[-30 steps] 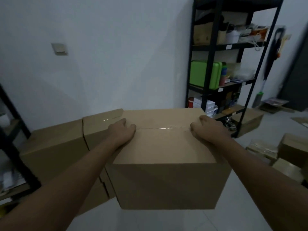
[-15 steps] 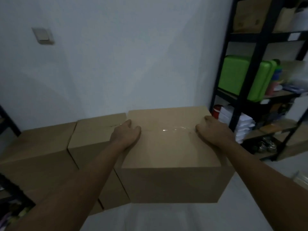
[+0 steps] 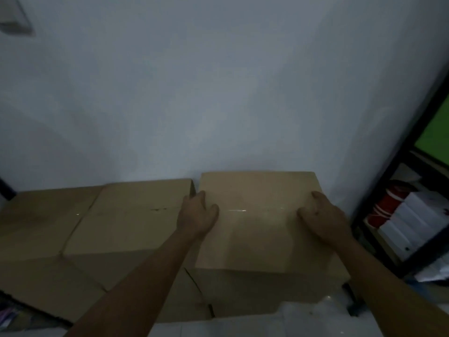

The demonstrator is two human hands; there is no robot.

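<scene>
Item 1: taped box (image 3: 257, 242), nearest me. Flaps are sealed along the top seam, so the contents are hidden. It sits low by the wall (image 3: 218, 93), just beside item 2.
Item 2: second box (image 3: 131, 222), closed, on its left.
Item 3: third box (image 3: 41, 222), closed, further left.
Item 4: black shelf (image 3: 381, 215) on the right, holding white cartons (image 3: 413, 227) and, higher up, a green case (image 3: 437, 135).
Grip: my left hand (image 3: 198, 215) curls over item 1's left top edge, thumb on the lid. My right hand (image 3: 323, 218) clasps the right edge likewise.
</scene>
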